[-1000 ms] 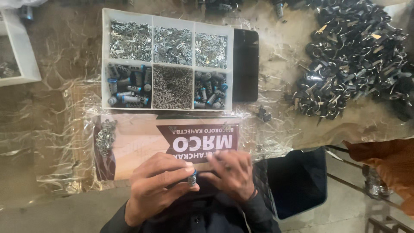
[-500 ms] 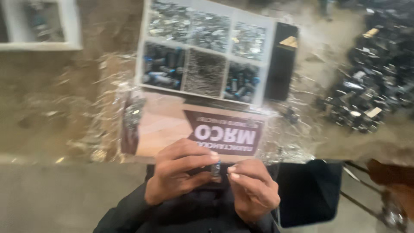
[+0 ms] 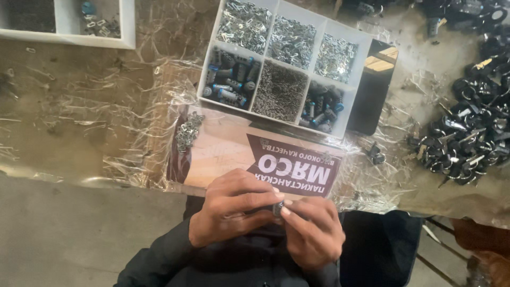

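My left hand (image 3: 231, 207) and my right hand (image 3: 313, 228) meet just below the table edge, fingertips pinched together on one small dark metal part (image 3: 278, 208). Both hands hover over my dark clothing, in front of a printed cardboard sheet (image 3: 234, 151) under clear plastic wrap. Beyond the sheet stands a white compartment tray (image 3: 289, 72) with shiny metal clips in its far cells, dark cylindrical parts in two near cells and fine pins in the near middle cell. A small heap of metal clips (image 3: 187, 133) lies on the sheet's left end.
A black phone (image 3: 374, 87) lies against the tray's right side. A pile of black assembled parts (image 3: 467, 138) covers the right of the table, one stray piece (image 3: 376, 154) nearer. Another white tray (image 3: 69, 21) sits at far left. Crinkled plastic film covers the tabletop.
The view has shifted, so the tray and sheet now sit further right and higher. My hands stay pinched together on the small part, with fingers slightly re-gripped.
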A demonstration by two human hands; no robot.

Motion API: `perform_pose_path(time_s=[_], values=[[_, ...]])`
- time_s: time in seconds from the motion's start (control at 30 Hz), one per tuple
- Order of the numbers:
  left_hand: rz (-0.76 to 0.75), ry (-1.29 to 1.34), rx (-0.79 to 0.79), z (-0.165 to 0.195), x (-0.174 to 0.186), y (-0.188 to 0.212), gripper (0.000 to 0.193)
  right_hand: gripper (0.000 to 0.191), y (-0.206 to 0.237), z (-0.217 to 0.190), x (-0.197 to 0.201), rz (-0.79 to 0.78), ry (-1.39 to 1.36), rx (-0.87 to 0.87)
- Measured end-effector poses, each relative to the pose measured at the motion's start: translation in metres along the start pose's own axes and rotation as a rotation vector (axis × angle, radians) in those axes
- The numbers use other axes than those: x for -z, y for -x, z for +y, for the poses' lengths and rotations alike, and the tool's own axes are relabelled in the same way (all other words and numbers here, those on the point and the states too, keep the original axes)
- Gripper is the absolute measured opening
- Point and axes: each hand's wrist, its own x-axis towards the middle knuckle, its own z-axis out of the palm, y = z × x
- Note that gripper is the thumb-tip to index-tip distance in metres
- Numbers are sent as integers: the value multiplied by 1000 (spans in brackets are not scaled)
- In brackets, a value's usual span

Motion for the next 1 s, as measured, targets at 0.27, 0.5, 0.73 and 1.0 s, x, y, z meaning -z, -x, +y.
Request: perform_pose_path(time_s=[0.27,0.5,0.73,1.0], values=[[73,1,-23,1,4,3,42,18,23,29,0,-134,-621,-551],[187,8,11,6,31,18,41,20,-8,24,-28,-375,-914,-664],[466,-29,166,13,76,48,46,42,-62,-13,-111,-367,354,154],[442,-19,195,9,78,46,46,44,-47,-3,-74,-362,399,135]])
